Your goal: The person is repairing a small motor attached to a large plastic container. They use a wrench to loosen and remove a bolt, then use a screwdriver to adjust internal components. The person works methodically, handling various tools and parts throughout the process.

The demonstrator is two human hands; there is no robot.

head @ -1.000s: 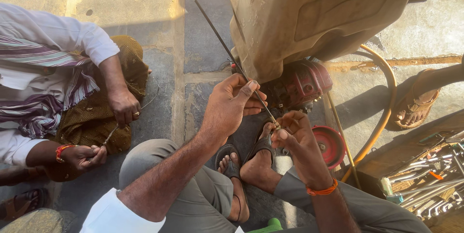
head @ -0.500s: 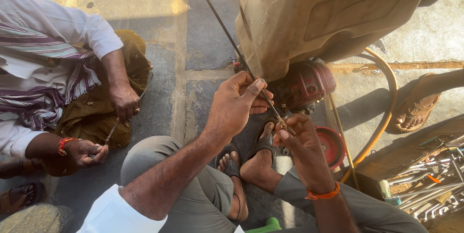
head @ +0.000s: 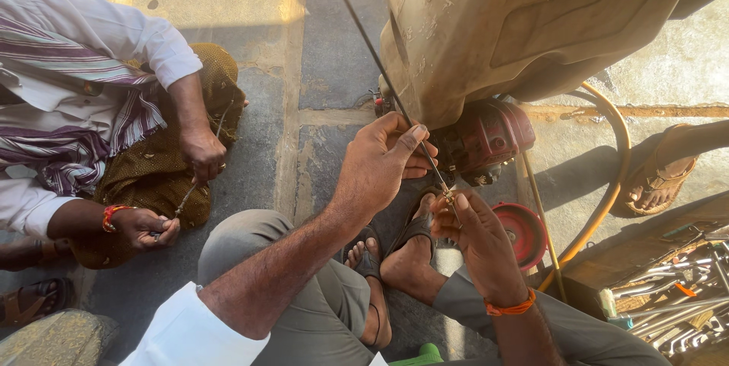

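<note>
Rod (head: 380,70) slightly steeper, hands (head: 425,184) unmoved

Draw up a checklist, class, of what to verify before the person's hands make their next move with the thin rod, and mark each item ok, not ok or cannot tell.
1. Left hand grips the rod at mid-length: ok.
2. Right hand pinches the rod's lower end: ok.
3. Rod looks straight along its visible length: ok.
4. Small fitting at the lower tip seated: cannot tell, fingers hide it.
5. Rod apart from the tank: cannot tell, they overlap in view.
6. Other person's hands away from the rod: ok.
</note>
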